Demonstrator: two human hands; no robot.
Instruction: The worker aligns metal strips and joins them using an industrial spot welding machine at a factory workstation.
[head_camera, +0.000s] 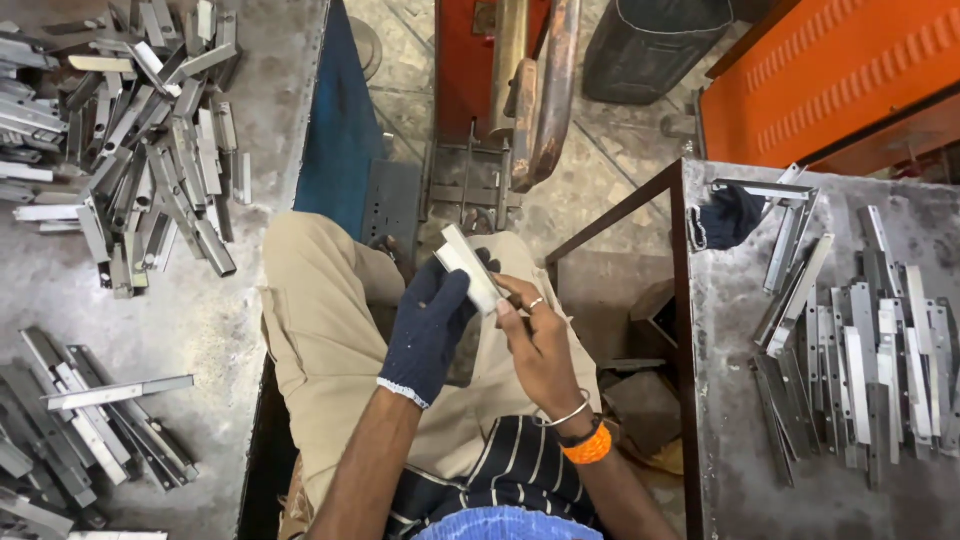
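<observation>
— Two hands on one piece: my gloved left hand (428, 325) is wrapped around the short metal strip (470, 268) from below, and my bare right hand (537, 340) pinches its near end between fingertips and thumb. It sits over my lap, between the two tables, touching neither

— How does it feel to handle?

— I'd judge it stiff and light for its size, flat steel, likely with sharp cut edges and a slick face, which is why the glove takes the long sides. Holding across the width near the middle looks safest

— Room to move?

— Open on my lap. The left table (200, 320) carries a loose heap of strips (150, 150) near its far edge and another pile (80, 430) at its near edge. The right table (720, 400) has a row of strips (870, 370) laid side by side, with its dark frame edge close to my right elbow
</observation>
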